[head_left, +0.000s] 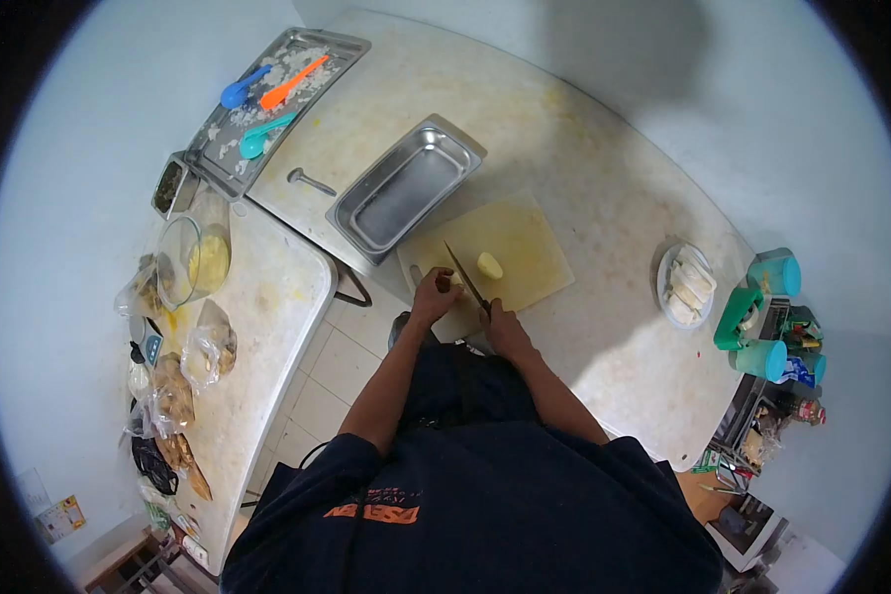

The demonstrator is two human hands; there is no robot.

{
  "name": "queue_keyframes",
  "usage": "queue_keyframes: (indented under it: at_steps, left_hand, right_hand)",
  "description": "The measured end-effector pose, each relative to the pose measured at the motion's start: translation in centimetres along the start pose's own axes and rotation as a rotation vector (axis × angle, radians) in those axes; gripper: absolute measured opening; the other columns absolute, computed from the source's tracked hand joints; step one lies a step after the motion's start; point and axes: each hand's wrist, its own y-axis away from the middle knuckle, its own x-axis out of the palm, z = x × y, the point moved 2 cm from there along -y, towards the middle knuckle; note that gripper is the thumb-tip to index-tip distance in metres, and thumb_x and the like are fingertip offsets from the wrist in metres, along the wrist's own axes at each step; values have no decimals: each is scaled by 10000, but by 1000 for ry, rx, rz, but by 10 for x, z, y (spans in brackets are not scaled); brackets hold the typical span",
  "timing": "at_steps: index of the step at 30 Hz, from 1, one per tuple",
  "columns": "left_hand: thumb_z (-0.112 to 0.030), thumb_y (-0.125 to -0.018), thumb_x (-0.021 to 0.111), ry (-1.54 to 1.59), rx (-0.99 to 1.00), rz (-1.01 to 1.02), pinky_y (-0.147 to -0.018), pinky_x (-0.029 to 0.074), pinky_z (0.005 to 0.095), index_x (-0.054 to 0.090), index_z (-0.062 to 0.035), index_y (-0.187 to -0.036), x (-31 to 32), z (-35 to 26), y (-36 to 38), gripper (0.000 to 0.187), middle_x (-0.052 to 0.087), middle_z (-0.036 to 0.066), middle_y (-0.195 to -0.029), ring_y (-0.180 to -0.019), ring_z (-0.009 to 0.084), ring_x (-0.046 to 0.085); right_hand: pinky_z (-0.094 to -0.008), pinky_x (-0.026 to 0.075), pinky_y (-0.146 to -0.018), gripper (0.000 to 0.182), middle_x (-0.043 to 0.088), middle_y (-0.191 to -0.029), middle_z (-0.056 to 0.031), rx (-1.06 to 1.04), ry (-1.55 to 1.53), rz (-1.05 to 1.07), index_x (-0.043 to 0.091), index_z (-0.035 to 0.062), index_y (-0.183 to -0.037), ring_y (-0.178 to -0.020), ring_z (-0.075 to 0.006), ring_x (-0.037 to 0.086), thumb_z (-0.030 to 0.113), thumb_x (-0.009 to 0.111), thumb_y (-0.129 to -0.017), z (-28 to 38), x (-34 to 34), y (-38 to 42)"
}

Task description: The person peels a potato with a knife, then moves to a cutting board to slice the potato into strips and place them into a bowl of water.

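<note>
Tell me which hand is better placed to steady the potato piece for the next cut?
The left hand, probably. The right hand already grips the knife, whose blade lies across the cutting board. The left hand is free of the knife and rests beside the blade, though the potato piece lies across it.

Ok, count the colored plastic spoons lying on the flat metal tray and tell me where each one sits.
3, all on the flat tray: a blue spoon at its left edge, an orange one beside it, and a teal one nearer the person. Food scraps might hide more.
</note>
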Motion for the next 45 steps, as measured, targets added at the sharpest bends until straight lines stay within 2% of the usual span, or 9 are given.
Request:
queue_keyframes:
  at_steps: [5,9,14,18,21,30,33,39,45]
  left_hand:
    - [-299,-752,772,-104,-6,-37,-743,512,354,583,2,-1111,9,-14,0,505,642,160,-932,-833,254,640]
    - [-324,-741,781,-165,-13,-48,-795,502,394,555,-14,-1144,17,-17,-2,557,631,168,-918,-871,298,628]
    - [-294,-705,785,-351,126,-68,-872,486,427,525,-53,-1213,23,-21,1,620,554,192,-1106,-1035,358,571]
    - [-255,-687,782,-464,245,-30,-907,487,446,520,-77,-1249,33,-35,4,646,481,173,-1248,-1112,386,529]
    - [-232,-692,767,-622,216,-20,-905,494,460,528,-85,-1253,45,-39,1,626,483,141,-1253,-1117,369,530]
    - [-198,-690,739,-552,101,-108,-890,497,454,541,-67,-1229,26,-31,8,590,468,168,-1226,-1087,364,546]
    - [-190,-705,730,-413,236,-143,-852,496,439,554,-45,-1208,14,-19,11,552,488,204,-1178,-1026,363,565]
    - [-197,-730,730,-256,148,-251,-771,490,421,638,-2,-1052,10,-12,8,387,587,192,-937,-857,332,594]
    - [-194,-734,744,-248,160,-290,-784,501,408,659,-6,-1019,11,-13,8,352,614,187,-902,-839,323,616]
  right_hand:
    - [-576,498,-710,467,603,-855,-352,-11,35,-36,395,-3,-1140,-832,-519,612,439,414,-990,-3,-15,7]
    - [-569,505,-653,444,598,-823,-348,-63,31,-133,396,-1,-1097,-765,-509,616,431,405,-995,-9,-20,8]
    - [-563,503,-596,429,593,-791,-342,-66,39,-178,394,0,-1081,-707,-504,612,420,412,-996,-9,-25,12]
    - [-594,451,-654,398,588,-757,-334,-23,-13,-180,425,3,-1016,-761,-526,583,400,449,-991,-2,-32,18]
    - [-597,454,-633,402,586,-751,-340,-26,-14,-168,425,9,-1029,-738,-525,587,409,446,-991,0,-36,22]
    - [-585,458,-676,377,594,-759,-326,-32,-12,-107,415,13,-1029,-760,-524,588,387,450,-991,-3,-32,21]
    - [-579,459,-686,363,596,-770,-325,-79,-24,-62,416,10,-1034,-768,-518,591,369,452,-990,1,-24,19]
    - [-557,505,-665,384,617,-827,-308,-160,62,27,409,-23,-1091,-776,-482,627,348,430,-995,16,-27,25]
    - [-567,479,-661,344,607,-817,-317,-90,59,33,417,6,-1058,-755,-485,615,342,448,-987,13,-24,23]
